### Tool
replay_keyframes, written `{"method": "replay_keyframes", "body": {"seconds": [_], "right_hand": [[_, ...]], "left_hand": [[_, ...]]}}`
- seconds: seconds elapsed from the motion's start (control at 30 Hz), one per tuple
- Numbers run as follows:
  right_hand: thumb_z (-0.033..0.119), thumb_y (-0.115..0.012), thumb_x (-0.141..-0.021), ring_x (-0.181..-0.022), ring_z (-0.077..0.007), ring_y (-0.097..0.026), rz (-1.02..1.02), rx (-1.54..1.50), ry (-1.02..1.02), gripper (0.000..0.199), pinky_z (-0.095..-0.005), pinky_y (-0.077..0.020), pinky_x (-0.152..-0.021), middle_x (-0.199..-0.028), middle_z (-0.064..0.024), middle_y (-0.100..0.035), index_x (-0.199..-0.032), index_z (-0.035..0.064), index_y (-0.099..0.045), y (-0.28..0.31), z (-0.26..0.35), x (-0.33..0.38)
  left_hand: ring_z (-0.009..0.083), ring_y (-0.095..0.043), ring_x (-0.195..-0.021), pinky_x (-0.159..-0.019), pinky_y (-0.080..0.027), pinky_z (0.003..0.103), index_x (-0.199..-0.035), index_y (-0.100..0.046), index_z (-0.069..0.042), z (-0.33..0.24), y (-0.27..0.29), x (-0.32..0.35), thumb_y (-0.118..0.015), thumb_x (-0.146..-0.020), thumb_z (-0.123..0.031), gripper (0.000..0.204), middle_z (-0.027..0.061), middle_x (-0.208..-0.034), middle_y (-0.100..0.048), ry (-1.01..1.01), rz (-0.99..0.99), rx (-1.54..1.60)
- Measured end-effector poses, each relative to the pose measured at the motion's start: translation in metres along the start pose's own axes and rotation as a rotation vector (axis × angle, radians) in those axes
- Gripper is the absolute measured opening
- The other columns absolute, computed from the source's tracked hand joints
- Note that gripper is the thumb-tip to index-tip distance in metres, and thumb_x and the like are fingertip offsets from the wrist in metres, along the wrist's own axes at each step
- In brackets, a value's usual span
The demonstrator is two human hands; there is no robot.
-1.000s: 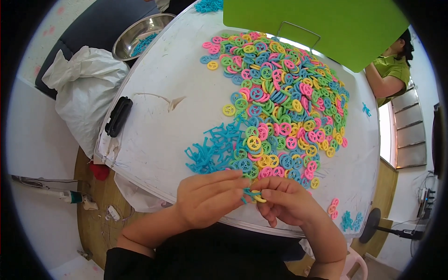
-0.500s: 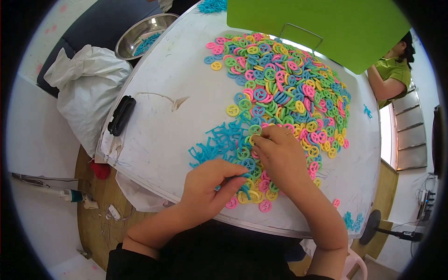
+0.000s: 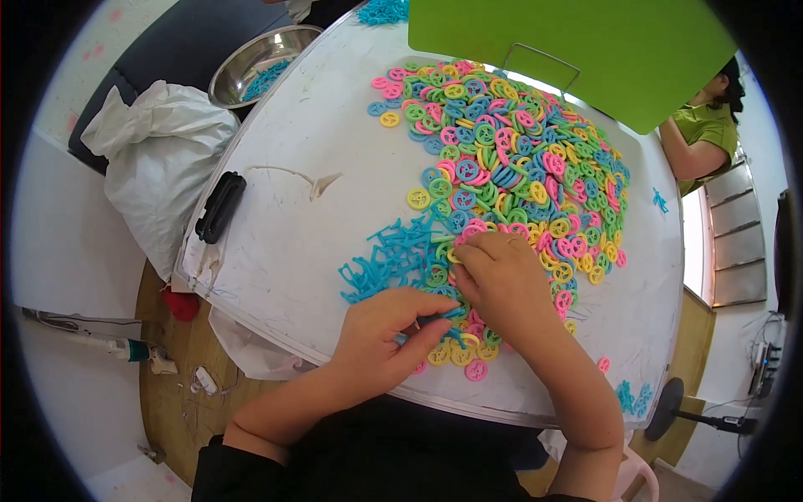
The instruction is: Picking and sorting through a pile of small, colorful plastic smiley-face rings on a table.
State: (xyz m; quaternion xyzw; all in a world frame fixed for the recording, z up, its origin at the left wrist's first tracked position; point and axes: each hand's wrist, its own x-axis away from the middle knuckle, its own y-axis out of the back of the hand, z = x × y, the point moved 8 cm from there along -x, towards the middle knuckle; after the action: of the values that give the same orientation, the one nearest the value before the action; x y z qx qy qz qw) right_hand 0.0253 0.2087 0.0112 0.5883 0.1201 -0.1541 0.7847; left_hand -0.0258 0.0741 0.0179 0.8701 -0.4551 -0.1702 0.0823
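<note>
My left hand is closed, with blue plastic pieces between thumb and forefinger; their branched ends stick out to the right. Just beyond it lies a loose heap of similar blue pieces. My right hand reaches into the near left side of a large pile of small spoked plastic wheels in pink, yellow, green and blue. Its thumb and fingers pinch together at a yellowish-green wheel, partly hidden by the fingertips. A few wheels, such as a pink wheel, lie near the table's front edge.
A green board with a wire handle stands behind the pile. On the white table lies a black handle-shaped object. Beyond the left edge are a metal bowl and a white sack. Another person is at the right.
My left hand has shifted slightly right with the blue pieces, closer to my right hand. My right fingers have moved a little within the wheels, and a green wheel by them now appears tilted.
</note>
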Motion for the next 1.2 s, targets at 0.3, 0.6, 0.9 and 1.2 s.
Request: {"method": "replay_keyframes", "body": {"seconds": [0.3,0.6,0.9,1.2], "right_hand": [[0.005,-0.07,-0.089,-0.092,-0.0135,-0.061,-0.008,-1.508,-0.732,0.011,-0.0302,-0.0483,-0.081,-0.099,-0.0068,-0.066,-0.098,0.0019,-0.065,0.018,-0.023,0.037],[0.007,-0.065,-0.096,-0.097,-0.0177,-0.064,-0.084,-1.568,-0.78,0.008,-0.0323,-0.0508,-0.088,-0.111,-0.0151,-0.068,-0.099,0.0011,-0.061,0.008,-0.002,0.062],[0.008,-0.062,-0.098,-0.089,-0.0141,-0.064,-0.173,-1.504,-0.765,0.009,-0.0275,-0.05,-0.079,-0.1,-0.0128,-0.07,-0.102,0.0,-0.061,0.019,0.0,0.06],[0.002,-0.069,-0.092,-0.084,-0.011,-0.064,-0.063,-1.037,-0.667,0.028,-0.0253,-0.0509,-0.073,-0.095,-0.0058,-0.07,-0.119,-0.0002,-0.064,0.04,0.004,0.061]], "left_hand": [[0.014,-0.07,-0.081,-0.067,-0.055,0.026,-0.11,-0.072,-0.001,0.006,0.001,0.001,-0.074,-0.087,-0.003,0.022,0.0107,-0.097,-0.074,0.139,0.004,0.092],[0.0157,-0.068,-0.079,-0.067,-0.052,0.028,-0.105,-0.071,-0.001,-0.004,-0.013,-0.002,-0.077,-0.085,-0.002,0.021,0.0094,-0.092,-0.072,0.074,-0.038,0.136],[0.024,-0.065,-0.084,-0.077,-0.046,0.036,-0.092,-0.072,-0.008,-0.046,-0.008,-0.001,-0.084,-0.07,-0.004,0.026,0.0043,-0.087,-0.07,-0.334,-0.183,-0.389],[0.027,-0.069,-0.088,-0.077,-0.051,0.038,-0.093,-0.07,-0.006,-0.031,-0.013,-0.007,-0.083,-0.073,-0.003,0.023,0.0079,-0.088,-0.07,-0.303,-0.034,-0.136]]}}
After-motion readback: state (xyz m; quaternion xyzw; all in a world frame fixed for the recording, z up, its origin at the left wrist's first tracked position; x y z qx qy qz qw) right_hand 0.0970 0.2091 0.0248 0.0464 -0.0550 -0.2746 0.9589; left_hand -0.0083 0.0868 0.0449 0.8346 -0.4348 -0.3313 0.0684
